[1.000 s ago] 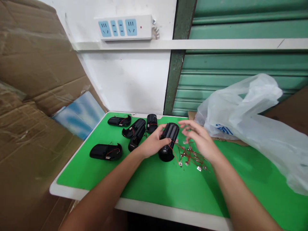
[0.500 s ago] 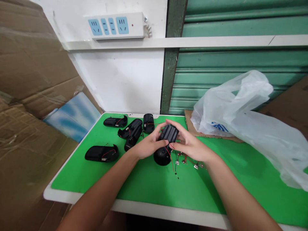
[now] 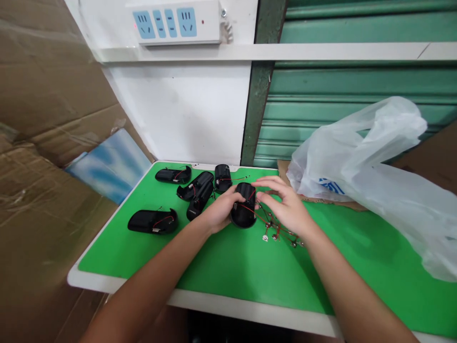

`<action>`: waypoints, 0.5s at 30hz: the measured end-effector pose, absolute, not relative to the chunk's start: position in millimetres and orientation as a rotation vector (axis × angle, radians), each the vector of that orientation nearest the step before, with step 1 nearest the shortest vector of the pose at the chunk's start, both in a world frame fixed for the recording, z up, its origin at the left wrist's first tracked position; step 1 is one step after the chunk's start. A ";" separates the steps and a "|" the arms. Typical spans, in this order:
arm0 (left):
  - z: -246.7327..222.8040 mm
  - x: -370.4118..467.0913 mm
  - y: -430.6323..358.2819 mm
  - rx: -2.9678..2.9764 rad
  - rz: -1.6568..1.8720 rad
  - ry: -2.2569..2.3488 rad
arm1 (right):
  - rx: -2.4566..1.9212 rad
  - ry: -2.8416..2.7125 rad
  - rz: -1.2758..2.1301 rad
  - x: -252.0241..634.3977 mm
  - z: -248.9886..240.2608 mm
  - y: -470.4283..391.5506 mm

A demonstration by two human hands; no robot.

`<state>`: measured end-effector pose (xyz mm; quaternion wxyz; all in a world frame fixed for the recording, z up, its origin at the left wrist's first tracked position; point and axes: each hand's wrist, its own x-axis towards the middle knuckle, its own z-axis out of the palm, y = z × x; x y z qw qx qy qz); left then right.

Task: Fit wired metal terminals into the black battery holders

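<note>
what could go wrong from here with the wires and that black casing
The red wire on the black casing in the left hand trails toward the tangled wired parts, so it might snag on them. The right hand is close to the casing's edge and could catch or pull a wire. Two other casings lie against each other, so moving one might shift the other.

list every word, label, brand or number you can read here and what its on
Nothing is legible.
Plastic bag: blue lettering, too creased and blurred to read.
Lying case just left of the left hand: pale mark, too small to read.
Held case: no readable text.
</note>
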<state>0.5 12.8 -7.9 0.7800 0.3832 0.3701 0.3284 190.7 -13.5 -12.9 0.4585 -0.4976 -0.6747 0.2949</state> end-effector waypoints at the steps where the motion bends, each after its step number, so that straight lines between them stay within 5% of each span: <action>1: -8.6 1.2 13.1 0.818 0.728 0.818 | -1.213 -1.723 0.673 190.7 -12.1 -14.0; 15: -9.0 5.7 11.2 0.795 0.744 0.830 | -1.224 -2.013 0.395 188.1 -8.5 -19.2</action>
